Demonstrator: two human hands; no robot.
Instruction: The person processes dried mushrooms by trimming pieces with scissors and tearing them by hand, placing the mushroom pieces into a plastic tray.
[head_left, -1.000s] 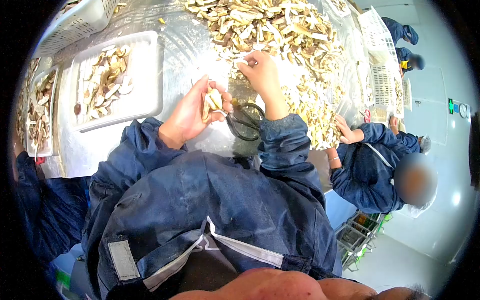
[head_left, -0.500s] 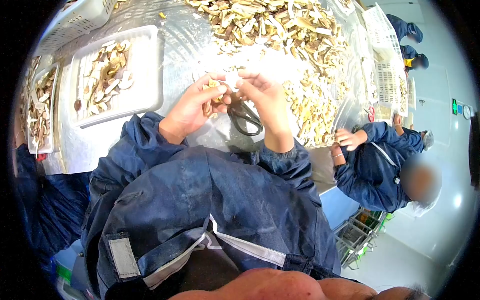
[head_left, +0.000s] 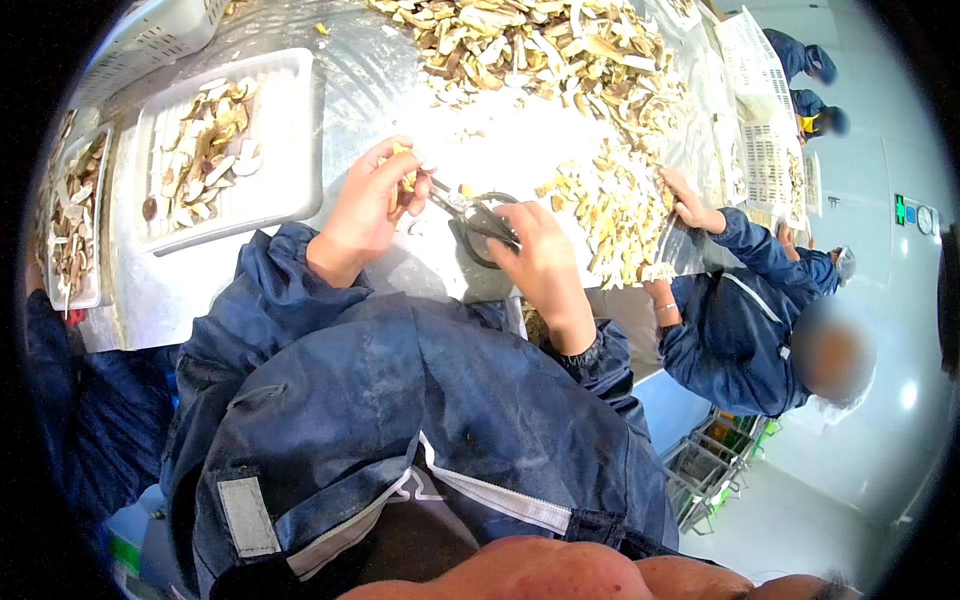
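My left hand (head_left: 365,205) is closed on pale yellowish mushroom slices (head_left: 403,180), which show between the thumb and fingers. Black-handled scissors (head_left: 480,222) lie just right of it, their blades pointing toward the left hand's fingertips. My right hand (head_left: 545,262) is at the scissors' handles, its fingers curled over them; how firmly it grips is partly hidden. Beyond both hands a large heap of sliced mushrooms (head_left: 540,50) spreads over the metal table (head_left: 355,90), with smaller pieces (head_left: 615,215) at the right.
A white tray (head_left: 308,150) with mushroom slices stands on the left, a narrower tray (head_left: 104,215) beyond it. White baskets (head_left: 175,35) are at top left and right. A co-worker (head_left: 745,310) has a hand at the heap's right edge; another person's sleeve (head_left: 100,420) is at lower left.
My right hand came back from the heap to the left hand, then moved down and right to the scissors' handles. The scissors' blades now show beside the left hand, which keeps its slices.
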